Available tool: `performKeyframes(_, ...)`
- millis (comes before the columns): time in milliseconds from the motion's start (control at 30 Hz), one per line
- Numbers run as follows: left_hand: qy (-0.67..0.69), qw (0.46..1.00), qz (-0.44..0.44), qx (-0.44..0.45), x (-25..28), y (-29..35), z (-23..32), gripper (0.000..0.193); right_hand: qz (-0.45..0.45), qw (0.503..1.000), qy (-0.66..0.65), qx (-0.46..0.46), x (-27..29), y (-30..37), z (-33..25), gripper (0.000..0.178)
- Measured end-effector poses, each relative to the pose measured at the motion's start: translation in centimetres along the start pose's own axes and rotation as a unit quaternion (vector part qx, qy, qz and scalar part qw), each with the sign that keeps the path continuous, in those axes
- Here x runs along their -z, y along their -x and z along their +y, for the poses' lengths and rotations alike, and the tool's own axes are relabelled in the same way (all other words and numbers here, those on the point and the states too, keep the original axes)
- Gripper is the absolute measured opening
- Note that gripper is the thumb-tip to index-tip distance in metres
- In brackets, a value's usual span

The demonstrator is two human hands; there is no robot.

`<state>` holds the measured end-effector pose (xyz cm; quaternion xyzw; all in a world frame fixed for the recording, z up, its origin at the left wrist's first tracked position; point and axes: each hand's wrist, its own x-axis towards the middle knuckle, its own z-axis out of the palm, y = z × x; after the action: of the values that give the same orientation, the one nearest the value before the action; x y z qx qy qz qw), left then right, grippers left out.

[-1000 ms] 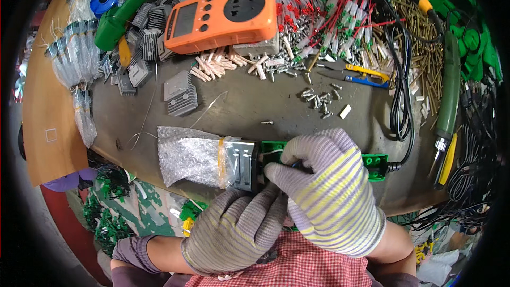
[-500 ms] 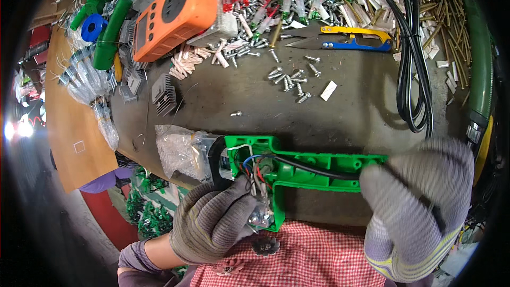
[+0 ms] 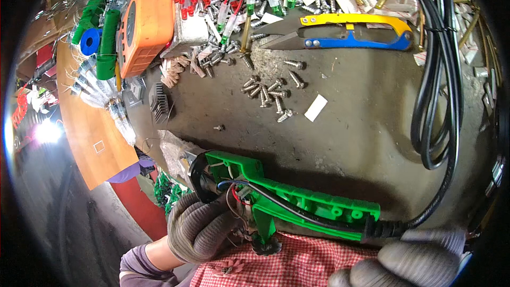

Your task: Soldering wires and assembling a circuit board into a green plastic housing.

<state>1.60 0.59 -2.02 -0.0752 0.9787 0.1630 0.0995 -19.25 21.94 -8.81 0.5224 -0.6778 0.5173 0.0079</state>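
A green plastic housing half (image 3: pixel 313 202), shaped like a pistol-grip tool, lies tilted with its inside showing. Along its handle runs a black power cable (image 3: pixel 297 213), which leaves through a ribbed sleeve (image 3: pixel 385 228) at the right end. Thin blue, red and brown wires (image 3: pixel 236 194) show at the wide end, beside a black ring (image 3: pixel 199 177). Closed around that wide end, my left hand (image 3: pixel 202 228) in a grey knit glove has its fingertips by the wires. My right hand (image 3: pixel 409 260), also gloved, is just below the cable sleeve, fingers loosely bent and apart; no held thing shows.
Loose screws (image 3: pixel 271 93) and a white strip (image 3: pixel 316 107) lie on the grey bench. Yellow-and-blue thread snips (image 3: pixel 350 32) sit behind them. An orange box-shaped device (image 3: pixel 149 29) stands back left. Coiled black cable (image 3: pixel 438 74) hangs at right. Connectors and brass rods crowd the back.
The housing has tilted, its right end now lower and nearer me. My right hand has come off that end and moved down, uncovering the cable sleeve. My left hand keeps its hold.
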Motion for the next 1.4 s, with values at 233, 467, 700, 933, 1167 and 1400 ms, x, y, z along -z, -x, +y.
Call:
performKeyframes(233,-0.040,0.999,-0.007,-0.020,-0.3,0.1,-0.6,0.043,0.060,0.998,-0.001,0.024,-4.6,0.3,1.1,0.009)
performKeyframes(467,-0.037,0.997,-0.040,-0.049,0.5,-0.7,-1.0,0.042,-0.025,0.993,0.031,-0.108,-3.9,-1.2,-0.9,0.010)
performKeyframes(700,-0.060,0.996,-0.002,-0.072,0.7,-1.0,-1.2,0.043,-0.103,0.971,0.098,-0.193,-1.7,-3.3,-4.4,0.013)
performKeyframes(933,-0.036,0.994,0.016,-0.102,-0.7,-1.2,-1.4,0.047,-0.199,0.978,-0.034,0.057,-0.6,-1.4,0.0,0.020)
performKeyframes(1167,-0.043,0.996,0.024,-0.068,-1.8,-0.2,-1.6,0.043,-0.177,0.980,0.035,0.082,-2.2,-2.4,-0.7,0.028)
performKeyframes(1400,-0.104,0.993,0.035,-0.039,-2.4,-0.2,-1.5,0.050,-0.195,0.971,0.136,0.016,-6.1,-6.6,-3.5,0.025)
